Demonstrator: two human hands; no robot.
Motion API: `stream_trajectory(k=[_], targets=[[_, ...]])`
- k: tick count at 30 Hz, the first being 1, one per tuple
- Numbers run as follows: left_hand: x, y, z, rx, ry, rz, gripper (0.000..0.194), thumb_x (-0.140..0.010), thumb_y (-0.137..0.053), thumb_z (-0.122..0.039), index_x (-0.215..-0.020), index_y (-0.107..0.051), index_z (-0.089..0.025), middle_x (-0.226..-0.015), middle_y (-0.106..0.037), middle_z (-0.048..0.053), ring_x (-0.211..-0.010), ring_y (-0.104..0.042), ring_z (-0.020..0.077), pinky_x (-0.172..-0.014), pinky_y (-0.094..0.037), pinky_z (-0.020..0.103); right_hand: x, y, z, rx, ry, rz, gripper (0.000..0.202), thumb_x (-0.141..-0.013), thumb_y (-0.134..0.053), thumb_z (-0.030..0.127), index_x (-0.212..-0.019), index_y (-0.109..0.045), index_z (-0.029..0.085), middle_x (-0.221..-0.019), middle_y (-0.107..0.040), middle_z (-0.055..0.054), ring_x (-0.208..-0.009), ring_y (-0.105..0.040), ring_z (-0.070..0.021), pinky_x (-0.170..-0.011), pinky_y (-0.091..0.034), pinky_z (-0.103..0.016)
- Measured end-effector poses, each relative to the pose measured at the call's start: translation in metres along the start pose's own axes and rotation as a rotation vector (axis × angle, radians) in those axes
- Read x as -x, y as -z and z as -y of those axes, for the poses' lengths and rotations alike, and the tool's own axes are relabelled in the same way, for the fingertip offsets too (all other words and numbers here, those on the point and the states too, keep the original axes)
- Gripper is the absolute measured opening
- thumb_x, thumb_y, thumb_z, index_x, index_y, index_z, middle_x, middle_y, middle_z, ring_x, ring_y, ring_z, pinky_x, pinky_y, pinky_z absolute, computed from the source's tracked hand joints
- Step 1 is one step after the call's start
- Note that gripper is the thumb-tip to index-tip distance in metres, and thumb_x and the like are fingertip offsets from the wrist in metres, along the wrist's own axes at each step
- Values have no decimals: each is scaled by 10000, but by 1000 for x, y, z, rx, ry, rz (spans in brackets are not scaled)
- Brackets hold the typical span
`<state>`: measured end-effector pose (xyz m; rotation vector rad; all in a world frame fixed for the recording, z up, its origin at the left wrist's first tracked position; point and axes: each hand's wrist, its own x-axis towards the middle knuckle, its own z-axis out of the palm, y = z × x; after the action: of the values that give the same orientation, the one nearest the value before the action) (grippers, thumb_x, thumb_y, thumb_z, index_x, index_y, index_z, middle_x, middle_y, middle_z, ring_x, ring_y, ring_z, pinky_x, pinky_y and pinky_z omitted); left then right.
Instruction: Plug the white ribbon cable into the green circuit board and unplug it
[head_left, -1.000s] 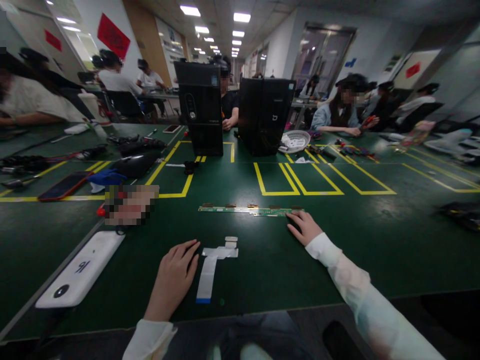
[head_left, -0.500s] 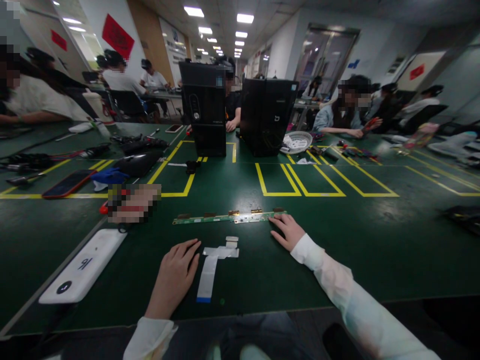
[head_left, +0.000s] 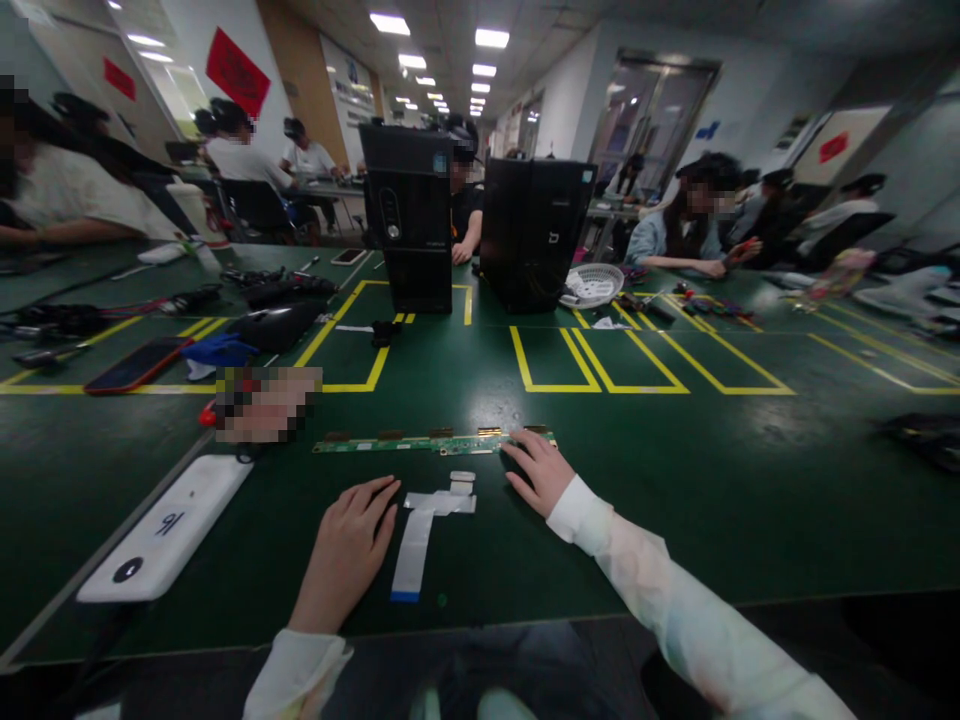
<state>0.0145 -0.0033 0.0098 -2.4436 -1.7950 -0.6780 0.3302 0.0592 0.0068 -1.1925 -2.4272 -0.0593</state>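
Note:
A long, narrow green circuit board (head_left: 405,444) with copper-coloured tabs along its far edge lies crosswise on the green table. My right hand (head_left: 543,474) rests at its right end, fingers outstretched and their tips touching the strip. The palm is turned down and not closed around it. Nearer to me lies a white flat ribbon cable (head_left: 413,548), bent into a T-like shape, with a blue end and a connector at its upper right. Just left of the cable, my left hand (head_left: 347,540) lies on the tabletop, fingers extended and holding nothing.
At left lies a white power bank-like device (head_left: 166,530) with a cord. Two black computer towers (head_left: 420,220) stand across the table, beside a white basket (head_left: 594,284). Phones, cables and a blue item (head_left: 219,352) lie at far left. Other people sit around.
The circuit board has slid left along the table together with my right hand. My left hand and the ribbon cable have stayed in place.

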Motion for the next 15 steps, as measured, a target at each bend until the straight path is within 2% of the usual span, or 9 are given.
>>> stream_trajectory(k=[5, 10, 15], targets=[[0, -1, 1, -1, 3, 11, 363, -927, -422, -330, -1215, -609, -213, -1243, -620, 93, -1115, -562, 260, -944, -459, 444, -5, -11, -2, -32, 10, 32, 424, -927, -445, 374, -1262, -545, 134, -1252, -527, -178, -1189, -459, -303, -995, -426, -517], [0, 0, 3, -1, 1, 20, 373, -928, -427, -327, -1233, -595, -194, -1247, -614, 100, -1123, -557, 263, -955, -452, 445, -8, -12, 0, -55, 17, 22, 423, -912, -477, 383, -1235, -564, 124, -1194, -541, -174, -1138, -476, -294, -974, -440, -491], [-1, 2, -14, 44, -33, -10, 359, -933, -429, -316, -1233, -591, -202, -1251, -607, 96, -1130, -552, 253, -968, -451, 437, -9, -16, -1, -59, 30, 6, 416, -918, -460, 377, -1241, -559, 133, -1213, -536, -171, -1135, -483, -287, -966, -449, -488]])
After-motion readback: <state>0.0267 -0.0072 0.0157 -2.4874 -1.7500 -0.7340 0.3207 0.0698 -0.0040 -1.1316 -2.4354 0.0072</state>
